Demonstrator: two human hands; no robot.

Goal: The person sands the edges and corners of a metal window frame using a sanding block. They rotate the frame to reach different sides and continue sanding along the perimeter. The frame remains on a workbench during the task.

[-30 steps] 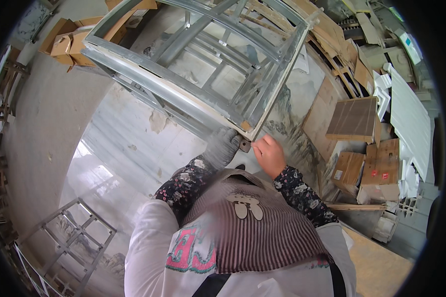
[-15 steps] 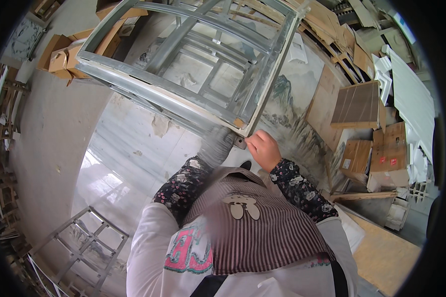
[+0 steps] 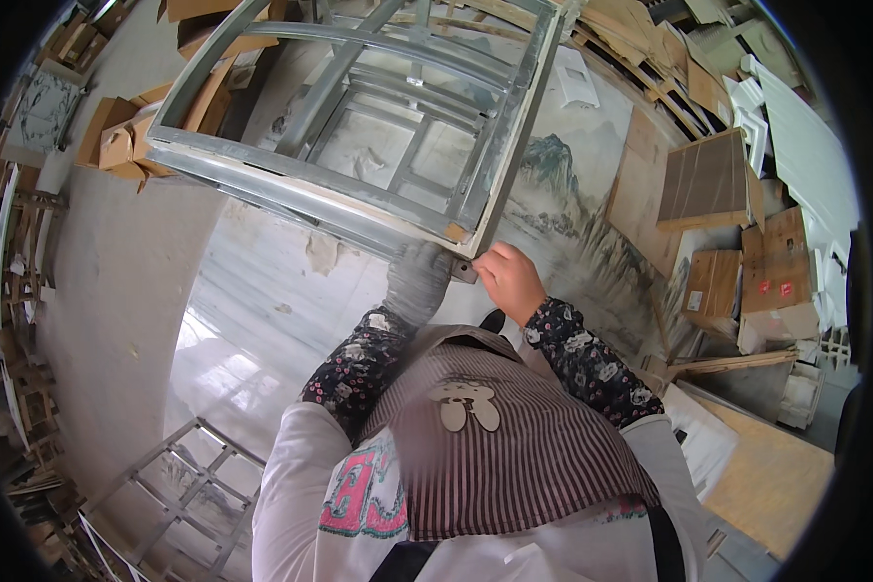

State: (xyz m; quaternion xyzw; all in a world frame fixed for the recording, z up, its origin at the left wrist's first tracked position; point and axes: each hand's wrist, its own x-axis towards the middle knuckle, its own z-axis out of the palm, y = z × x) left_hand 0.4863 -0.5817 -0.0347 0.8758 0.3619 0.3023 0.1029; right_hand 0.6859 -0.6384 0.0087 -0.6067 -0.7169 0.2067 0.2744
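A large grey metal frame [image 3: 315, 167] with curved and straight bars stretches ahead of me, its near corner pointing at my hands. At that corner is a small metal plate with a hole [image 3: 465, 272]. My left hand [image 3: 419, 281], in a grey glove, is closed against the plate's left side, its fingertips partly hidden. My bare right hand [image 3: 510, 281] pinches at the corner's right side, thumb and forefinger together. Whatever lies between those fingertips is too small to make out. A brown patch [image 3: 457, 233] marks the frame just above the corner.
Open cardboard boxes [image 3: 126, 141] stand at the far left. More boxes [image 3: 776, 267] and white panels [image 3: 800, 136] are stacked at right. A second metal frame [image 3: 179, 504] lies at lower left. Large sheets with a mountain picture [image 3: 572, 213] spread beneath and beside the big frame.
The view has shifted slightly, so the frame sits a little higher and further left. My left hand, blurred before, now looks steadier beside the plate. My right hand stays pinched at the corner.
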